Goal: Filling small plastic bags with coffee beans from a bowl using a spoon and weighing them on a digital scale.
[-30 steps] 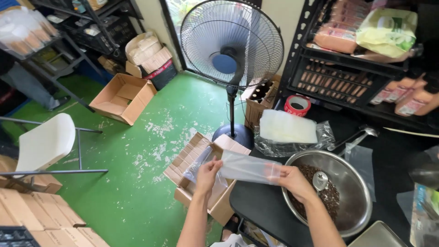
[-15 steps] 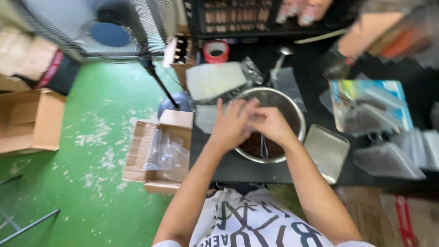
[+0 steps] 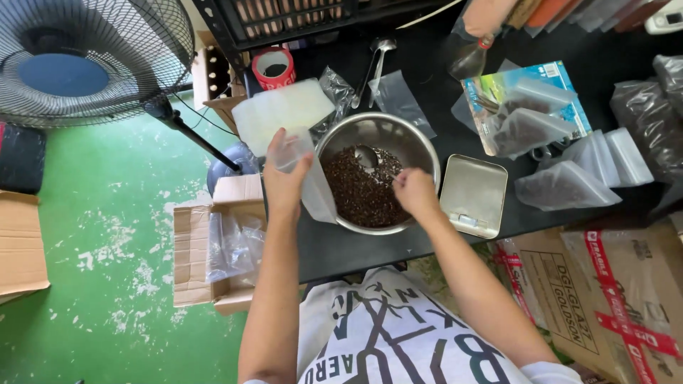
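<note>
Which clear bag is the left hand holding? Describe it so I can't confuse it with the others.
Find the round steel bowl of dark beans mid-table. At its left rim, the left hand holds an empty clear plastic bag upright. Unlike the filled bags at right and the flat stack of bags behind, it is single, empty and held.
</note>
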